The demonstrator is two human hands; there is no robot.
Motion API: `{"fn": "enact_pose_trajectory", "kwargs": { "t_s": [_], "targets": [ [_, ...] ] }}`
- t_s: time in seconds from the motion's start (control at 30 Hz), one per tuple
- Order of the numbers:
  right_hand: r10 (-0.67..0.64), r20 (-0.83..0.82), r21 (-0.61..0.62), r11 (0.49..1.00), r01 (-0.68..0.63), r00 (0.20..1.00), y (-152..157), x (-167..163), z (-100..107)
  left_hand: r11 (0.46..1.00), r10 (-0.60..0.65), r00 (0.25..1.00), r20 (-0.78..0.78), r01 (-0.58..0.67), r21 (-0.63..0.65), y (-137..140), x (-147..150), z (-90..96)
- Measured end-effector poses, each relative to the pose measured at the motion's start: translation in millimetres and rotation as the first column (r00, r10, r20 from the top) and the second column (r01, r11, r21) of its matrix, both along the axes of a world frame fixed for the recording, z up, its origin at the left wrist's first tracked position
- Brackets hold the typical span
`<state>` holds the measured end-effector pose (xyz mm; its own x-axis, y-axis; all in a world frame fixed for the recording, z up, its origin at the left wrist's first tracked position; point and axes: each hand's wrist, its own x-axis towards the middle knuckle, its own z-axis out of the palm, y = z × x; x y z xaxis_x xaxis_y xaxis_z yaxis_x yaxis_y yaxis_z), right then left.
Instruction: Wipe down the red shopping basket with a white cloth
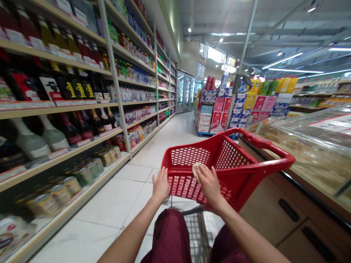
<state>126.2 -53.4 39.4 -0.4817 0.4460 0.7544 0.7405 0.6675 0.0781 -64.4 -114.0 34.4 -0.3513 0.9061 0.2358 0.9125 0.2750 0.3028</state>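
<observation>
In front of my knees stands a red plastic shopping cart (244, 175) with a perforated basket and a handle at the right. My left hand (161, 186) rests against the basket's near left corner, fingers stretched out, holding nothing. A pale, crumpled cloth (196, 171) is under the fingers of my right hand (210, 182), at the top rim of the basket's near side. Part of the cloth is hidden by those fingers. Through the holes in the basket, no goods can be made out.
Shelves of bottles (78, 89) and cans (72, 184) line the left side. At right is a counter (276, 204) with clear covers. Stacked drink cartons (216, 113) stand ahead, beyond a metal pole (244, 58). Pale floor tiles (131, 186) run along the aisle toward glass-door fridges (185, 87).
</observation>
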Motion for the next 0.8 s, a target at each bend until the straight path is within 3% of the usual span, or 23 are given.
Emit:
{"fn": "enact_pose_trajectory", "kwargs": {
  "t_s": [0.2,0.4,0.6,0.8],
  "targets": [
    [0.037,0.025,0.030,0.999,-0.038,0.999,-7,-17,-7,0.998,0.056,0.992,-0.115,-0.058,-0.019,1,25,-2.6],
    [-0.082,-0.034,0.056,0.995,0.084,0.996,2,43,3,0.998,0.012,0.968,-0.252,0.004,0.063,2,32,-8.3],
    [-0.092,-0.014,0.067,0.993,0.093,0.996,2,62,11,0.941,-0.237,0.900,-0.366,0.306,0.142,16,77,-12.2],
    [-0.319,-0.140,0.061,0.942,0.330,0.937,8,116,26,0.944,-0.211,0.907,-0.365,0.286,0.166,15,93,-16.0]
  ]
}}
